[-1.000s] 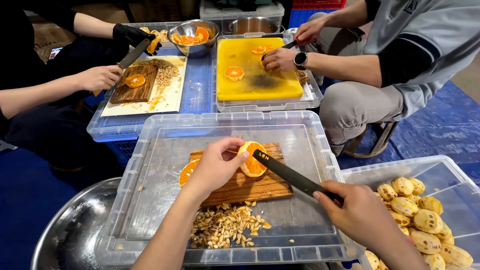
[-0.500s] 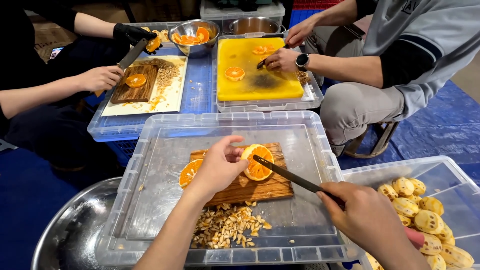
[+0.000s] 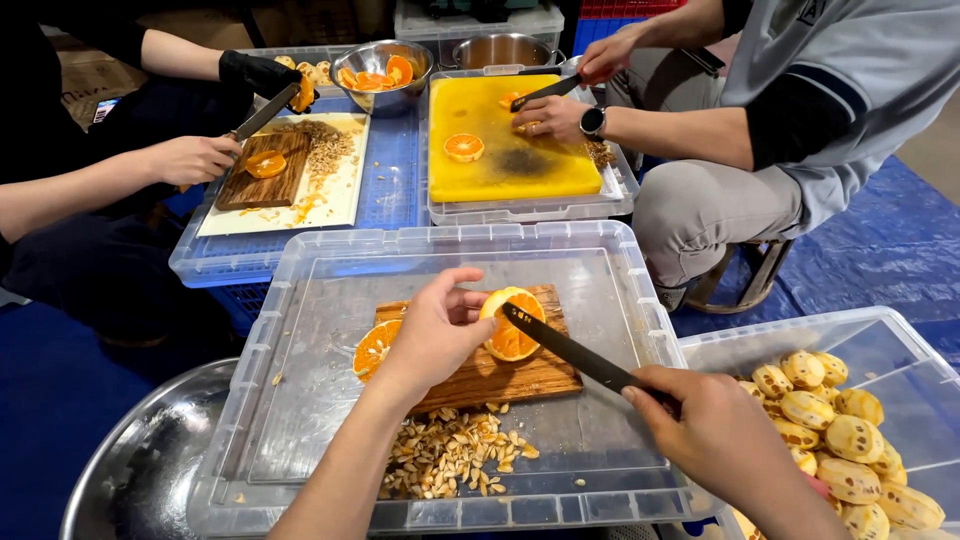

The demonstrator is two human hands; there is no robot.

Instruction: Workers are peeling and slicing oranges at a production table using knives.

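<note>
orange flesh is facing up on the halved fruit (image 3: 512, 325) that the left hand (image 3: 432, 335) is pinching between thumb and fingertips, tilted, over the wooden cutting board (image 3: 500, 375). the right hand (image 3: 715, 440), at about 4 o'clock from the fruit, is closing around the handle of a dark knife (image 3: 570, 352), whose tip is touching the cut face. another orange half (image 3: 376, 347) is lying at 9 o'clock on the board, partly under the left hand. the board is sitting on an upturned clear plastic bin (image 3: 300, 290), with a heap of pale seeds (image 3: 450, 462) at 6 o'clock (just below the board's edge). peeled whole fruits (image 3: 840, 430) are filling a clear tub at 3 o'clock.
</note>
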